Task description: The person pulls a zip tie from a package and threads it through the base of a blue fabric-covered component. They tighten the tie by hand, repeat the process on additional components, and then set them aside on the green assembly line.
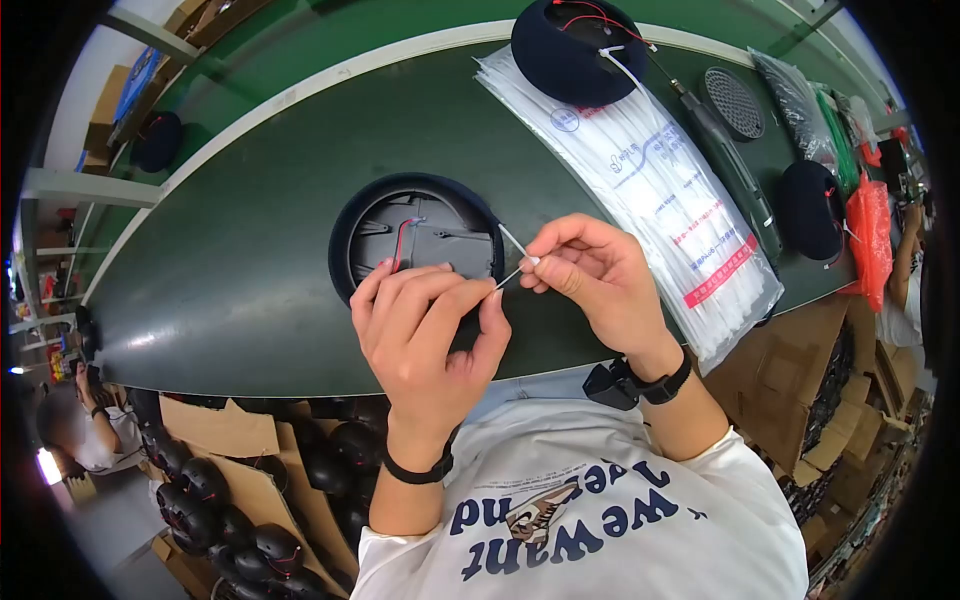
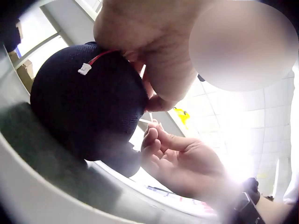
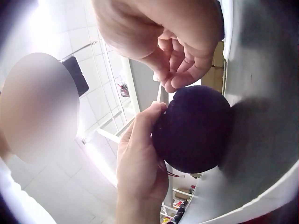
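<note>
On the green table lies a round speaker-like shell, covered in dark fabric, its grey inside and a red wire facing up. My left hand lies over its near rim, and thumb and index finger pinch a thin white cable tie close to the shell. The other part of the tie is pinched between thumb and index finger of my right hand, just right of the rim. In the left wrist view, a white plug on red wires hangs against the fabric. Fingertips partly hide the tie.
A printed plastic bag of white strips lies to the right, with another dark round shell on its far end. Beyond are an electric screwdriver, a round grille and a third shell. Cardboard boxes stand below the table's edge.
</note>
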Motion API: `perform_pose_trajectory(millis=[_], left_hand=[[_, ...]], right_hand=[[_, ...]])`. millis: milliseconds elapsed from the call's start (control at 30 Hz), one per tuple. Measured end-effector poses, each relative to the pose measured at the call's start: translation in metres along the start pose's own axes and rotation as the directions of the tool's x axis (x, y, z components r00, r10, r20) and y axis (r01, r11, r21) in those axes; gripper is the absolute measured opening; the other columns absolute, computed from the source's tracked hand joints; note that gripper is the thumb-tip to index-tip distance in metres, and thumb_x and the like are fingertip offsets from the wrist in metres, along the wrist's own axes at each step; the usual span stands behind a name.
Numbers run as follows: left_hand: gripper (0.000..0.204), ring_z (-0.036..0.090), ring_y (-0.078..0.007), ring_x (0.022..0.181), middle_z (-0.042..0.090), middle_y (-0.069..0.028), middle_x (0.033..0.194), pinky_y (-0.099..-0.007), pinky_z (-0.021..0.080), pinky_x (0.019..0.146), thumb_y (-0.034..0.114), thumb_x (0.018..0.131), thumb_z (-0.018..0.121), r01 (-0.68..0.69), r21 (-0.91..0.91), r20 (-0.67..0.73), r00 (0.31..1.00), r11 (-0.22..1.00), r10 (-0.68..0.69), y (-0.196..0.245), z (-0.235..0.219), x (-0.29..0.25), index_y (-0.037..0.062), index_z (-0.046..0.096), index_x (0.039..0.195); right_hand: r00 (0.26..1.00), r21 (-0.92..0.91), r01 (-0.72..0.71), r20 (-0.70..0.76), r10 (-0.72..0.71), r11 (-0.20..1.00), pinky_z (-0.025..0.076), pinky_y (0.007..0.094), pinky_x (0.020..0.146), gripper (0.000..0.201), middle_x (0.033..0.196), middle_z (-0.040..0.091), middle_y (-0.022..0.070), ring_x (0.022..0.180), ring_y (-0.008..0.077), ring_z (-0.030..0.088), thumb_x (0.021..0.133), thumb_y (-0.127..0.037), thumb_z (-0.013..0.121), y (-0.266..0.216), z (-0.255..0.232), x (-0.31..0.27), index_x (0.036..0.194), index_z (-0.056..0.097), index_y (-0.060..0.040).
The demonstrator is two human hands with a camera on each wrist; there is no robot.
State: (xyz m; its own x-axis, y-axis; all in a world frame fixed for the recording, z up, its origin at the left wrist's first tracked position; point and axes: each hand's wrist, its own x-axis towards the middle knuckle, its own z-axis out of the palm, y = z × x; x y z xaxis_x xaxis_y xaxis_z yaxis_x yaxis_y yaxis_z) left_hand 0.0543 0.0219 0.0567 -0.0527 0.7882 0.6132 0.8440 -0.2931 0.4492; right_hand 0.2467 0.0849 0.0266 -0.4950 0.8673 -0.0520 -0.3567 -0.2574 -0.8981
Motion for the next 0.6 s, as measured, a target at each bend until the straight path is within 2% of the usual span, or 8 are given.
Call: perform_pose_trajectory(millis=[300, 500, 600], left_hand=[[0.016, 0.071, -0.02, 0.089, 0.07, 0.0027, 0.087, -0.0421, 0.047, 0.102, 0.01, 0.075, 0.085, -0.019, -0.027, 0.01, 1.0, 0.999, 0.019, -0.002, -0.002, 0.002, 0.0152, 0.077, 0.087], [0.016, 0.071, -0.0195, 0.088, 0.07, 0.0027, 0.087, -0.0418, 0.046, 0.102, 0.011, 0.075, 0.086, -0.015, -0.016, 0.001, 1.0, 1.0, 0.015, -0.002, 0.0, 0.001, 0.015, 0.077, 0.087], [0.017, 0.069, -0.0235, 0.087, 0.071, -0.0022, 0.087, -0.0436, 0.048, 0.099, 0.007, 0.074, 0.085, -0.017, -0.018, 0.006, 1.0, 1.0, 0.017, 0.0, 0.003, 0.002, 0.0118, 0.079, 0.089]], right_hand=[[0.999, 0.035, -0.028, 0.046, 0.026, 0.999, 0.057, 0.0279, 0.09, 0.016, 0.112, 0.074, 0.0071, 0.1, 0.0127, 0.071, 0.104, -0.003, 0.069, 0.004, 0.003, 0.003, 0.12, 0.07, 0.0024], [0.997, 0.059, -0.038, 0.069, 0.034, 0.998, 0.058, 0.0291, 0.094, 0.019, 0.114, 0.074, 0.0083, 0.104, 0.0132, 0.071, 0.104, -0.001, 0.07, 0.0, 0.006, 0.002, 0.122, 0.069, 0.0047], [0.997, 0.082, -0.023, 0.08, 0.016, 0.996, 0.059, 0.0288, 0.096, 0.02, 0.115, 0.074, 0.0094, 0.106, 0.014, 0.072, 0.103, 0.001, 0.07, 0.003, 0.009, 0.002, 0.123, 0.07, 0.0061]])
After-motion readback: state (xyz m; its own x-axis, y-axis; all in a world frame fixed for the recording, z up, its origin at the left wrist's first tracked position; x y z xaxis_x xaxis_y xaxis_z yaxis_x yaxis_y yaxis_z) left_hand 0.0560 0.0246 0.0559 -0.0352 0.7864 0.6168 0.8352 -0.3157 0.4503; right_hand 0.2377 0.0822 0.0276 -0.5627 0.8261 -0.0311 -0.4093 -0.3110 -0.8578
